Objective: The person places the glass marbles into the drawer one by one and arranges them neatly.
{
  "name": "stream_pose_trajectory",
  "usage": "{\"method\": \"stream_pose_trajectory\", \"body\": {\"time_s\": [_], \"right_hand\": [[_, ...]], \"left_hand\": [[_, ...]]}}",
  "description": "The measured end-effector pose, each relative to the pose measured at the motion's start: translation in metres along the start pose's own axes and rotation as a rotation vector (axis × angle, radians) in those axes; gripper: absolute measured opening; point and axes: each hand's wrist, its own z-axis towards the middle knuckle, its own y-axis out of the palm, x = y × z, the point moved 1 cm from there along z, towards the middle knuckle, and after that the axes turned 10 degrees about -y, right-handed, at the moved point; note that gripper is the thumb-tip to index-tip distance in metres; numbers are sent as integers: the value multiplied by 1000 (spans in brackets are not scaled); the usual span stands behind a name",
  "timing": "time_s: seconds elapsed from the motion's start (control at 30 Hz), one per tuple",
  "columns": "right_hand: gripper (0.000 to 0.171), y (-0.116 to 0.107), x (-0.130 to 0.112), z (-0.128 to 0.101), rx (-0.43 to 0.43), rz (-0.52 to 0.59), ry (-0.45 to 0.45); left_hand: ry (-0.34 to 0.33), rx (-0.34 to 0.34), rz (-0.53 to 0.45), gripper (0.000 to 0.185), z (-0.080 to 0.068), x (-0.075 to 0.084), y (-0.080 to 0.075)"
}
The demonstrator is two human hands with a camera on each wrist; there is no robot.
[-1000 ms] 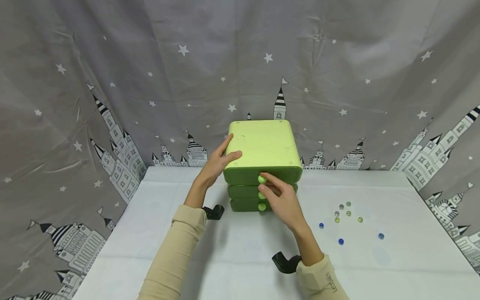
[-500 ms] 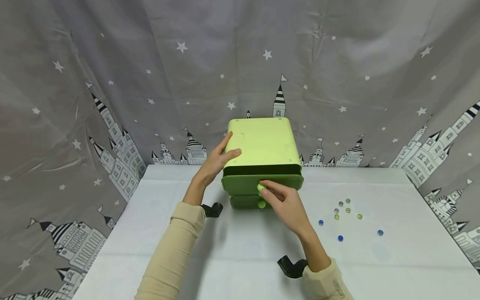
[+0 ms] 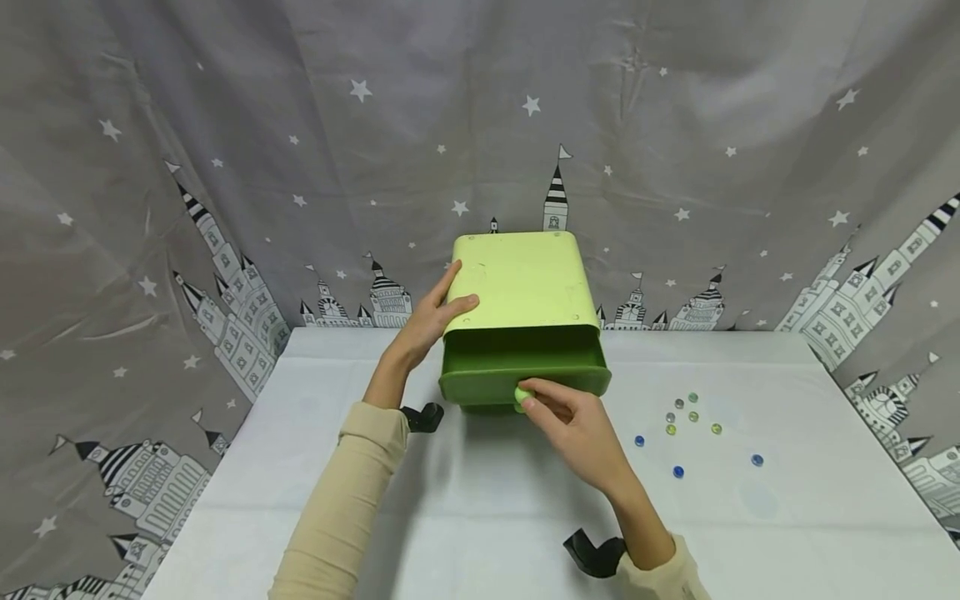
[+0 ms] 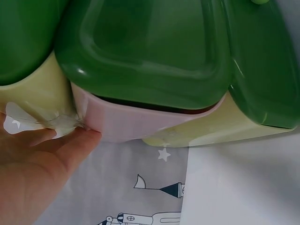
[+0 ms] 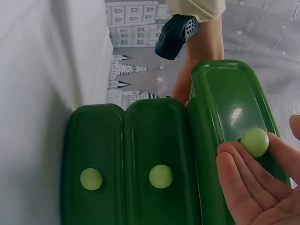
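Observation:
A small chest of drawers has a light yellow-green top [image 3: 517, 279] and three green fronts with round knobs. Its top drawer [image 3: 480, 387] is pulled partway out, and the visible inside looks bare. My right hand [image 3: 581, 429] pinches that drawer's light green knob [image 5: 254, 142] between thumb and fingers. The middle drawer [image 5: 157, 136] and bottom drawer [image 5: 96, 140] are closed, each with its own knob. My left hand [image 3: 423, 329] rests against the chest's left upper edge, thumb on top; in the left wrist view its fingertips touch the side wall.
Several small glass beads, clear, yellowish and blue, lie loose on the white tablecloth at right, among them a blue bead [image 3: 678, 472]. A grey curtain [image 3: 360, 167] with castles and stars hangs behind the chest. Black wrist cameras are worn on both wrists.
The top drawer has slid out of the chest toward me, with my right hand drawing back on its knob. My left hand has stayed on the chest's upper left edge.

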Motion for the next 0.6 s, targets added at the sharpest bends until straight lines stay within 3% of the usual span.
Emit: {"method": "stream_pose_trajectory", "body": {"time_s": [0.3,0.43,0.6], "right_hand": [[29,1,-2,-6,-1,-55,-43],[29,0,-3,-8,-6,-76,-69],[29,-1,-4,-10,-13,-96,-79]], "left_hand": [[-4,-15,-15,78,-22,23,5],[-8,-13,-27,78,-18,19,4],[-2,-3,-20,76,-2,1,0]]}}
